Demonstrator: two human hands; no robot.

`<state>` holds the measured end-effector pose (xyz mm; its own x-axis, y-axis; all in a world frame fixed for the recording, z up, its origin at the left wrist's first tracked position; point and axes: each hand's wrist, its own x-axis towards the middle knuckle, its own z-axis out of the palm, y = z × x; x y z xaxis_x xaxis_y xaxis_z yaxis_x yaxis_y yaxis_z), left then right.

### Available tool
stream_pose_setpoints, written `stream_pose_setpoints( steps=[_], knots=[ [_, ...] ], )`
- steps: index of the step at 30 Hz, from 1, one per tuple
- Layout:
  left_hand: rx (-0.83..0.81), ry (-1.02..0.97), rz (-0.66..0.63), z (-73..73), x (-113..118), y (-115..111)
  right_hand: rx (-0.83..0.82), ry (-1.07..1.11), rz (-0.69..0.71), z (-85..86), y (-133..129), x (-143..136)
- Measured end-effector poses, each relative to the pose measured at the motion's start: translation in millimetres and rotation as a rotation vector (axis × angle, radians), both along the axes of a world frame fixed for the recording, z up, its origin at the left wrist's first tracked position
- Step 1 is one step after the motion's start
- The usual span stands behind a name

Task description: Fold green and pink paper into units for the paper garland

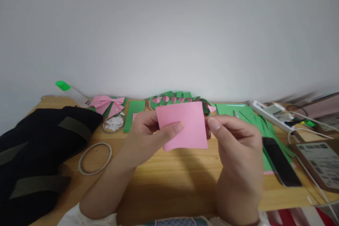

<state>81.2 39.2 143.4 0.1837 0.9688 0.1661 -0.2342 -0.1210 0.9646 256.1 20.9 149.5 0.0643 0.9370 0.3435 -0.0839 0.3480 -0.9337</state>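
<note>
A square sheet of pink paper (189,130) is held up over the table, facing me and slightly tilted. My left hand (148,137) grips it from the left, thumb flat on the front and fingers behind. At the right edge, my right hand (235,144) is closed in a pinch, thumb and fingertips against the paper's side. Behind the sheet stands a row of folded green and pink paper pieces (186,95), partly hidden by it.
On the left lie a black cloth bag (39,155), a white ring (81,162), a dish of white scraps (113,123) and a pink paper bow (102,104). Green sheets (225,110), a phone (282,162), a power strip (271,116) and a cardboard box (302,169) are on the right.
</note>
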Motion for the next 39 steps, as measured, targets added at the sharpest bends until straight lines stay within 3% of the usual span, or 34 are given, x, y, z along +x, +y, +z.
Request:
stream_pose_setpoints(
  steps=[16, 26, 32, 36, 39],
  knots=[
    [-0.007, 0.067, 0.043, 2.3, 1, 2, 0.002, 0.008, -0.01, -0.3, 0, 0],
    [-0.02, 0.168, 0.07, -1.2, 1, 5, -0.055, -0.174, -0.122, 0.2, 3, -1],
    [0.004, 0.234, 0.085, 0.4, 3, 5, -0.114, -0.229, -0.098, 0.0, 4, -1],
    [-0.008, 0.19, 0.095, -0.9, 4, 7, -0.104, -0.246, -0.068, -0.9, 6, 1],
    [0.039, 0.129, 0.171, -1.6, 4, 10, -0.069, -0.235, -0.081, -2.6, 8, 2]
  ],
)
